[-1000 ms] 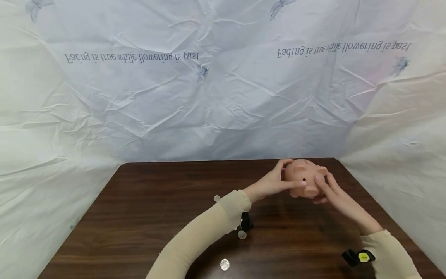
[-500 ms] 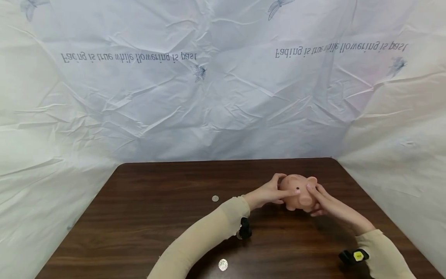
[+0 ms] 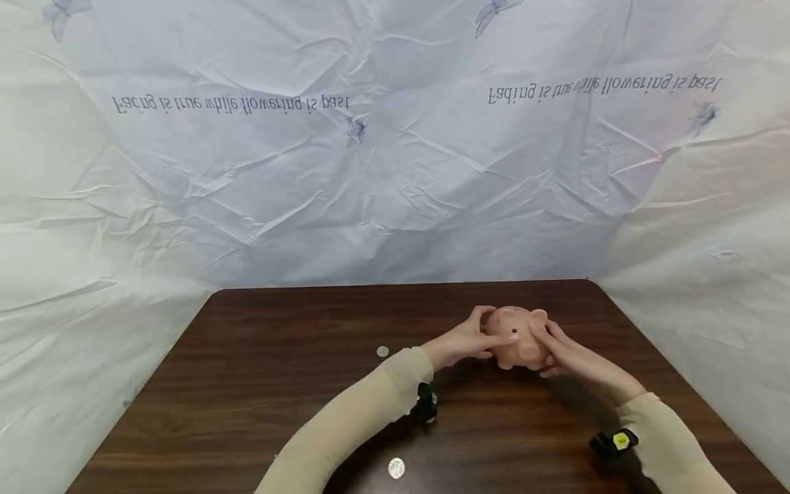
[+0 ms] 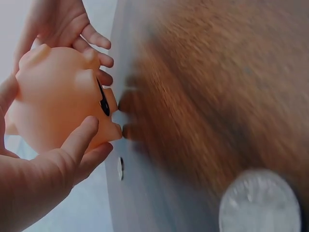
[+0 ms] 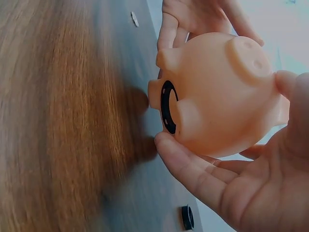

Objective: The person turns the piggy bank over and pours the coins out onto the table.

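Note:
Both hands hold a pink piggy bank (image 3: pixel 523 336) upright, its feet right at the dark wooden table's surface, toward the back right. My left hand (image 3: pixel 464 342) grips one side, thumb on the body near the eye. On the other side, the right hand (image 3: pixel 569 355) grips it with the thumb beside the snout and ear. In the right wrist view, a black ring (image 5: pixel 167 107) shows around the belly opening between the feet. The same black ring (image 4: pixel 103 99) appears edge-on in the left wrist view.
On the table (image 3: pixel 278 357) lie a coin (image 3: pixel 382 351) left of the hands and another coin (image 3: pixel 396 468) nearer the front. Another coin is partly hidden by the left wrist camera (image 3: pixel 424 403). A small black round piece (image 5: pixel 187 217) lies on the table. White printed cloth (image 3: pixel 370 206) surrounds the table.
Both hands have lowered the piggy bank toward the table and shifted it left, keeping their grip on it.

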A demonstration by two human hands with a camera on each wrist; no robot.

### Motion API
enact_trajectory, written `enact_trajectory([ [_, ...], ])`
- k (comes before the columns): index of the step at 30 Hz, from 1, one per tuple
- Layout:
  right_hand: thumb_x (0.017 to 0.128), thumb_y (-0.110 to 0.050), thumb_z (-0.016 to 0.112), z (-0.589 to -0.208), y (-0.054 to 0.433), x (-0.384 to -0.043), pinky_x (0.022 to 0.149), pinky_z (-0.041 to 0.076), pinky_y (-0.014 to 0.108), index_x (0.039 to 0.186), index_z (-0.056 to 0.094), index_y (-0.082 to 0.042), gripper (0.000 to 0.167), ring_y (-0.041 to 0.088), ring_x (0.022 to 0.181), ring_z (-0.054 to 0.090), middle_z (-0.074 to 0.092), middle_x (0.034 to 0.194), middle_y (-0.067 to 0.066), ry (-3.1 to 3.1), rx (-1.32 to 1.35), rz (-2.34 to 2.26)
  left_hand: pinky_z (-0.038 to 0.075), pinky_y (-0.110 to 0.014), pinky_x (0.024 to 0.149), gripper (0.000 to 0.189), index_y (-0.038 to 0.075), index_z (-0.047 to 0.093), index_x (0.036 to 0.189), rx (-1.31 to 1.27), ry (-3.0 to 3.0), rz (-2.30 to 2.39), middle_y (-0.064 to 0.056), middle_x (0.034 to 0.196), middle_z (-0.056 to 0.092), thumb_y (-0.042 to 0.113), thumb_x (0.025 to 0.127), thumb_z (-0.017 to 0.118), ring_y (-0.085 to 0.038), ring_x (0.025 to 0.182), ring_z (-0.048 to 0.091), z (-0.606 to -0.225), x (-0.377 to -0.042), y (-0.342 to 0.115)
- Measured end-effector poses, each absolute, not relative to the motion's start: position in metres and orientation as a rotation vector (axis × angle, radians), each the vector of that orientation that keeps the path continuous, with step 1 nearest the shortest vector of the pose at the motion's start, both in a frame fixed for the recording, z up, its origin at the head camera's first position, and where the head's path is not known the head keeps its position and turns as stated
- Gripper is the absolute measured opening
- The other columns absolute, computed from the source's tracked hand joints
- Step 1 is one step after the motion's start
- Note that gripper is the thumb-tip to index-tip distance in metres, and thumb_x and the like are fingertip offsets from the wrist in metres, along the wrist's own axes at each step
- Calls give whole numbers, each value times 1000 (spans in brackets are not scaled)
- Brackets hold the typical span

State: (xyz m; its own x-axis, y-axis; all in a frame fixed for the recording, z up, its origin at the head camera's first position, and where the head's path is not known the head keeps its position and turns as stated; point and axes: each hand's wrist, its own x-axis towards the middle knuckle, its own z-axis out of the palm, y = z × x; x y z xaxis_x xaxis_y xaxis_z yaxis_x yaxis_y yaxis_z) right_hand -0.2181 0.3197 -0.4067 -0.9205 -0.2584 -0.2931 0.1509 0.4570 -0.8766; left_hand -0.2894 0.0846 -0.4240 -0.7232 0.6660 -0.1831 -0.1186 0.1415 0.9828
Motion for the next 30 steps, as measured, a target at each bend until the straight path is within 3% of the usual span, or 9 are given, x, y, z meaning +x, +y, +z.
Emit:
enact_trajectory([
  [10,106,-61,30,-409,310,-232,101,49,44,159,-19,-16,85,30,128,51,22,157,27,2289,-63,-1449,54,-41,95,83,22,25,156,553,1816,1663,-6,135,50,36,92,76,-16,112,62,-429,-303,70],
  [17,105,-63,33,-412,301,-239,101,50,43,160,-17,-20,86,31,129,53,28,155,30,2291,-58,-1447,52,-40,98,85,23,24,157,557,1844,1643,-6,138,49,36,91,77,-16,116,60,-427,-307,59],
  [25,109,-52,33,-416,305,-234,99,51,47,159,-19,-13,82,39,128,52,19,155,37,2274,-123,-1485,53,-43,97,77,24,30,153,590,1834,1653,-2,139,48,28,92,76,-16,117,59,-429,-305,63],
  [30,110,-45,36,-412,320,-219,100,49,50,160,-18,-22,77,42,130,50,4,160,32,2267,-160,-1513,53,-43,96,79,26,30,153,658,1851,1613,2,140,47,25,91,78,-12,118,57,-424,-296,75],
])
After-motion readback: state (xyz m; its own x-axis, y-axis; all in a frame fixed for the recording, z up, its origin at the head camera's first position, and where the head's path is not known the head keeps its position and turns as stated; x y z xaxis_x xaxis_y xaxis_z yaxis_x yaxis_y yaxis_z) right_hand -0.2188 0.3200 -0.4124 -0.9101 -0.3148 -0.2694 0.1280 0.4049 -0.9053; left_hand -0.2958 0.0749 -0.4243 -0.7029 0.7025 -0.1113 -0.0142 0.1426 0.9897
